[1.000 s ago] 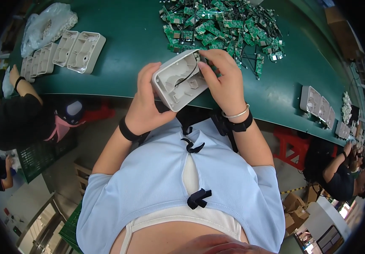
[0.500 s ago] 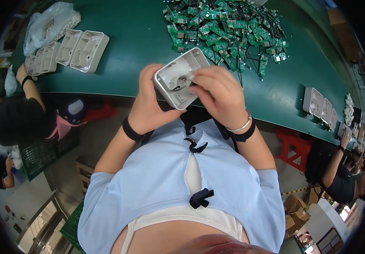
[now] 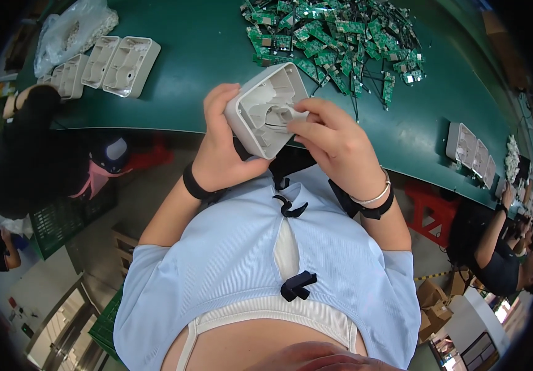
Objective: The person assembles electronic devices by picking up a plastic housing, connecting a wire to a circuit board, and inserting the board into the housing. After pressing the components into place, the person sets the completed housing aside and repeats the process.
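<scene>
Slanting away-right lengthwise, housing (image 3: 259,112) open upward

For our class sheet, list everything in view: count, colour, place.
Held housing: one, off-white, centre
Circuit boards: dozens, green, top centre
Other housings: at least six, off-white, both sides
Plastic bag: one, clear, far left
Small parts: many, white, far right
Table: one, green, top
Apparent stools: two, red, either side
Crates: two, green, left
Cardboard boxes: several, brown, lower right
Other people: several, mainly dark-clad, both sides
Shirt: one, light blue, bottom
Wristbands: two, black, wrists
Bangle: one, silver, right wrist
Left hand: one, gripping held housing
Right hand: one, fingertips at its interior
</scene>
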`<state>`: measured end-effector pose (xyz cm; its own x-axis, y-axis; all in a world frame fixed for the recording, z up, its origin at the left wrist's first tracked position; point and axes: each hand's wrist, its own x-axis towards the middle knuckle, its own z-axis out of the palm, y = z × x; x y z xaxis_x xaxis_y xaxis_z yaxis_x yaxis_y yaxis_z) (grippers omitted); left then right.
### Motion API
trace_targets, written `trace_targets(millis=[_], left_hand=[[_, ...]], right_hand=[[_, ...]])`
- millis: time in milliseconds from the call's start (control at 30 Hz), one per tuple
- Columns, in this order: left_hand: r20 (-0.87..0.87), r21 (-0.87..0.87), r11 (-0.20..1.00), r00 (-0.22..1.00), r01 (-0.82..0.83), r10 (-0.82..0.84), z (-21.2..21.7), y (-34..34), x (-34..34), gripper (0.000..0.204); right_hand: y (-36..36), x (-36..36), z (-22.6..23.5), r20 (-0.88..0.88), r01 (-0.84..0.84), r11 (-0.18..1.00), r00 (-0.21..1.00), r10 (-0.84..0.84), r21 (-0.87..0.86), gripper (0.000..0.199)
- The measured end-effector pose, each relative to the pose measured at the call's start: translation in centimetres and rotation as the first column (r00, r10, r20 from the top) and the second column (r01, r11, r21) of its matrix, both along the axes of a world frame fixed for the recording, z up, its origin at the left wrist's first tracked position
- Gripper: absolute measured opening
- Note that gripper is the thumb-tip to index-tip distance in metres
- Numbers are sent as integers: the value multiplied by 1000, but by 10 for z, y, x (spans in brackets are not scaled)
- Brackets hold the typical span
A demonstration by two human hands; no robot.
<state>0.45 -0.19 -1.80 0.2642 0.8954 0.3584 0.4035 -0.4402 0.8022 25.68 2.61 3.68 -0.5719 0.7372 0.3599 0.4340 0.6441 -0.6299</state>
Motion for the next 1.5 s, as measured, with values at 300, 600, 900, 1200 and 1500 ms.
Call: trace_targets(millis=[300,600,900,1200,1500], left_hand=[[123,-168,985,992,38,-17,3,2,2,118],[381,-419,902,922,99,75,6,0,-1,110],[270,-431,900,961,63,62,4,1,-10,115],[237,-485,872,970,72,51,5,-5,-19,120],[-135,-77,930,928,-359,347,42,20,-100,110]], right_hand=[[-9,2,-6,-179,-27,970,984,-17,-240,26],[-2,0,-21,-58,-147,989,988,145,-21,20],[5,-6,-34,-151,-73,974,988,40,-215,19],[10,-22,-22,129,-169,981,979,156,93,24],[5,-6,-30,165,-233,952,965,202,199,30]])
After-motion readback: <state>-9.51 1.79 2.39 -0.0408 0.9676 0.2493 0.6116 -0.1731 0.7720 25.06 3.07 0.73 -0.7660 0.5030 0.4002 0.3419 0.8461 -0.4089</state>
